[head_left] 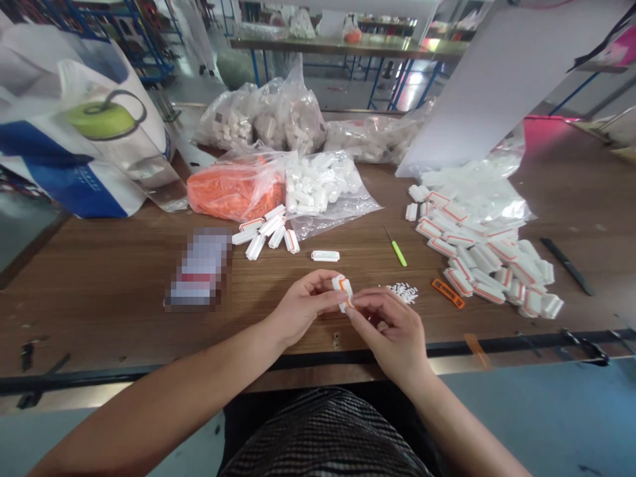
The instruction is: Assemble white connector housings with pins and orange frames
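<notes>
My left hand [305, 308] and my right hand [390, 334] meet above the wooden workbench [99, 318], both pinching a small white plastic part [342, 290] with an orange strip along it. My fingers hide its lower end. Just beyond my right hand lies a little heap of tiny white pieces [403, 292], and a loose orange strip [448, 293] sits to its right. A single white part [325, 256] lies ahead of my left hand, near a green-handled pick [396, 250].
A large heap of white-and-orange parts [481, 255] covers the bench at right, with a black strip [566, 266] beside it. Plastic bags of white parts [322, 182] and orange strips [233, 192] stand at the back. A pixelated packet [199, 268] lies at left.
</notes>
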Available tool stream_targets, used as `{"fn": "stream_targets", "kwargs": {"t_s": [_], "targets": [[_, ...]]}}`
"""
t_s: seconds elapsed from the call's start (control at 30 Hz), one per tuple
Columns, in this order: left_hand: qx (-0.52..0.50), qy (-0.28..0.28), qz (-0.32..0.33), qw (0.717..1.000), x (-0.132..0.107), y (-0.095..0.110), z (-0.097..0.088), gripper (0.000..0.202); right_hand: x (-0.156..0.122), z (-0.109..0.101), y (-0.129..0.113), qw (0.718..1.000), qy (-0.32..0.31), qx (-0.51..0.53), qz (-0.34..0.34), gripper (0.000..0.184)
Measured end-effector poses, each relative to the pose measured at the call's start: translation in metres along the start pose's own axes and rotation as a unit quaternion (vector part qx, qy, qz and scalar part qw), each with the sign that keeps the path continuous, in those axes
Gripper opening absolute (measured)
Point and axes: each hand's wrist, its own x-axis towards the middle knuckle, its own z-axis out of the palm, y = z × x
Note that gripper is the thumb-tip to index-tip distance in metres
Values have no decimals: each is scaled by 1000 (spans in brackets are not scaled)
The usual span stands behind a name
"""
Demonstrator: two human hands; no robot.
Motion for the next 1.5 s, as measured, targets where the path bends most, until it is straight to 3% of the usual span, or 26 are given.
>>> {"fn": "stream_targets", "kwargs": {"t_s": [0.13,0.37,0.43,0.53,0.63,0.73,0.9,1.13,1.37,1.5], "targets": [[-27,31,-16,999,1,2,0,35,-5,1,5,995,32,-33,-93,8],[-36,33,-21,999,1,4,0,33,-5,0,9,986,14,-61,-152,15],[-38,20,-25,999,1,4,-1,33,-4,-1,6,991,8,-42,-128,12],[-39,-2,-23,999,1,4,0,35,-1,-2,3,999,-2,54,-5,7],[-33,-21,-8,999,0,4,1,35,2,-2,8,980,-22,156,123,12],[-20,-34,4,999,0,2,1,35,6,-2,16,960,-34,210,181,18],[15,-48,28,998,2,-2,-3,37,12,-3,21,945,-42,252,203,19],[51,-56,64,995,0,-2,-2,41,13,-5,17,950,-52,231,204,15],[91,-55,35,994,-5,2,2,34,14,-4,14,948,-50,224,220,18],[75,-54,2,996,-5,3,2,40,14,-1,13,946,-27,222,236,20]]}}
